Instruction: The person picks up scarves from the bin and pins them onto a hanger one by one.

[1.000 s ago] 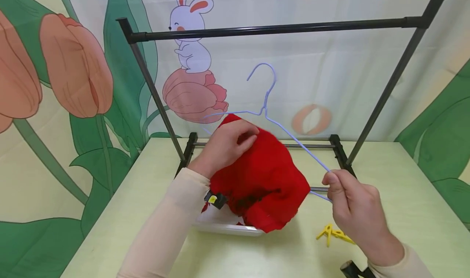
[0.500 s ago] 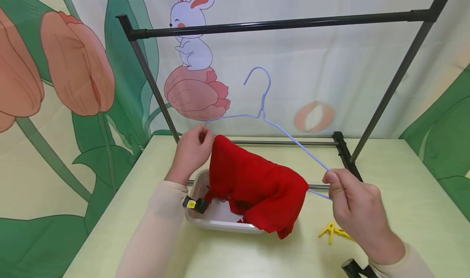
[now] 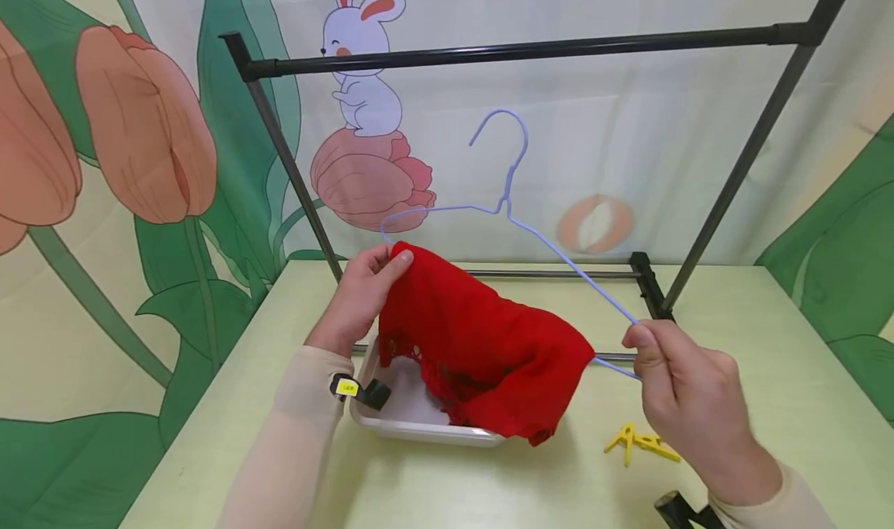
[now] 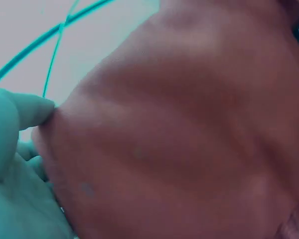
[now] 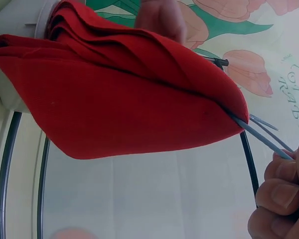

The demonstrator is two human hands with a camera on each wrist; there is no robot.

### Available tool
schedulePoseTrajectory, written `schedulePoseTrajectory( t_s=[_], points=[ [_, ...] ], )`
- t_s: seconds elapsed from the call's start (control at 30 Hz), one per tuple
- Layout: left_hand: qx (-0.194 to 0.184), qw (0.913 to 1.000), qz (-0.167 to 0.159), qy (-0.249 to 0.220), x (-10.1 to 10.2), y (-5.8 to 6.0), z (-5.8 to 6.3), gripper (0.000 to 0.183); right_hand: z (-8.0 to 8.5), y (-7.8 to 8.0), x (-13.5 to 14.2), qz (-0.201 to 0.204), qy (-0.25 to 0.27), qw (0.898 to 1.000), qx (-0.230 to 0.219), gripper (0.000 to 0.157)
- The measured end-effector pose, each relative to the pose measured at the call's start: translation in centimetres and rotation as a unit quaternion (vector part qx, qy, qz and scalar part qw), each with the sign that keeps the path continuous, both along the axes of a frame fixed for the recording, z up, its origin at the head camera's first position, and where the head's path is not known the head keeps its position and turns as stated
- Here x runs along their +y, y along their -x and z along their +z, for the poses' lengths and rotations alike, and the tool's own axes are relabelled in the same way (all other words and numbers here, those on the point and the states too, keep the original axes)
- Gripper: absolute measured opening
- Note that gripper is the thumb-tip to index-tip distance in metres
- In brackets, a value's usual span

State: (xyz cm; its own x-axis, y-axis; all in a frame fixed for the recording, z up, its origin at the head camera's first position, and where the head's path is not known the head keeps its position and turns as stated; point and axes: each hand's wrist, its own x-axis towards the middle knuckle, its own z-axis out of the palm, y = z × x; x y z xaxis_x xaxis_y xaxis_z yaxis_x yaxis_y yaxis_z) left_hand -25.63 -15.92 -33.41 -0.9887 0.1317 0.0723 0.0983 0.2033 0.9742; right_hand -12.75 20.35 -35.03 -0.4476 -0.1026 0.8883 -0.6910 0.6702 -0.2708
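The red cloth [image 3: 482,335] has moved its left corner upward, pinched by the left hand [image 3: 355,300]; right hand [image 3: 691,393] grips the hanger [image 3: 509,181]. I see cloth draped over its lower bar [image 3: 615,368], better spread, I judge.

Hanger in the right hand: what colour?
Light periwinkle blue; the hanger shows best in the head view.

Pale printed cloth backdrop [image 3: 628,141] behind, lightly creased. Big orange-pink tulips [image 3: 143,126] at left, green leaves [image 3: 848,281] both sides; white cartoon rabbit [image 3: 372,108] on pink flower [image 3: 370,176] left of centre, peach oval [image 3: 569,225] farther right. Partial lettering [image 5: 290,93] in right wrist view. Pale yellow-green tabletop [image 3: 447,490] running back toward backdrop. Soft light, faint shadows.
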Motion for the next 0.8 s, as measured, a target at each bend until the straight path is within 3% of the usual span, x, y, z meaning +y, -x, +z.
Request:
schedulePoseTrajectory(
  t_s=[0.13,0.27,0.33,0.47,0.57,0.63,0.73,0.8],
  points=[
    [0.021,0.9978,0.003,-0.063,0.7,0.0,2.0,0.030,0.2,-0.2,0.2,0.005,-0.006,1.000,-0.004,0.049],
    [0.052,0.9942,0.041,-0.084,1.1,0.3,3.2,0.030,0.5,-0.3,0.2,0.008,0.003,1.000,0.000,0.053],
    [0.066,0.9932,0.076,-0.058,1.2,0.4,3.4,0.030,0.7,-0.3,0.2,0.010,0.009,1.000,0.007,0.054],
    [0.087,0.9841,0.135,0.077,1.3,0.2,3.1,0.036,0.8,-0.2,0.1,0.012,0.011,1.000,0.026,0.054],
    [0.111,0.9655,0.155,0.177,1.7,-0.2,2.5,0.043,0.8,-0.1,0.0,0.009,0.012,0.999,0.034,0.054],
    [0.148,0.9495,0.166,0.221,2.1,-0.5,2.2,0.048,0.8,0.0,0.0,0.006,0.014,0.999,0.035,0.055],
    [0.243,0.9163,0.181,0.262,3.1,-1.6,1.6,0.048,0.9,-0.1,0.0,-0.001,0.012,0.999,0.033,0.055],
    [0.339,0.8855,0.163,0.274,4.1,-3.0,1.1,0.039,0.9,-0.2,-0.1,-0.006,0.011,0.999,0.030,0.055]
  ],
)
